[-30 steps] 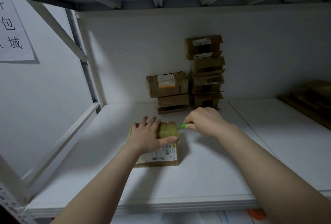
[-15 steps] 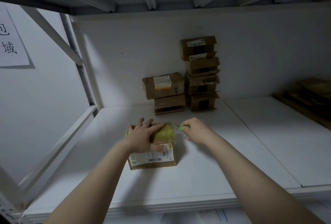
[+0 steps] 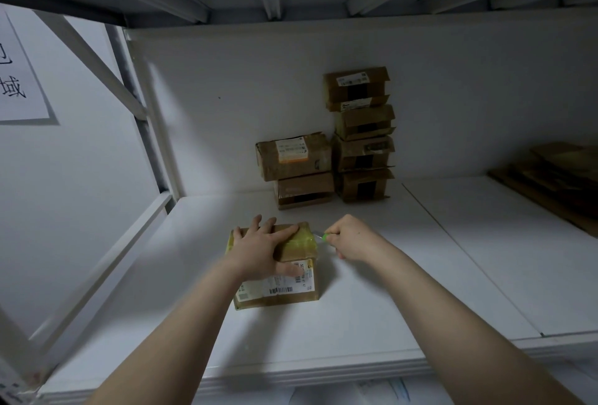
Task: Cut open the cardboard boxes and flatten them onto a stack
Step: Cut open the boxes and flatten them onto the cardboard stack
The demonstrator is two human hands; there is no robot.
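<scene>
seven closed boxes in all: one taped brown cardboard box at centre frame, a short stack of two behind it, and a tall stack of four just right of that. one pile of flattened brown cardboard at the right edge, its sheets too dim to count. two bare hands, the left hand and the right hand. one green-handled cutter. one white paper sign at upper left. two white shelf boards, side by side.
</scene>
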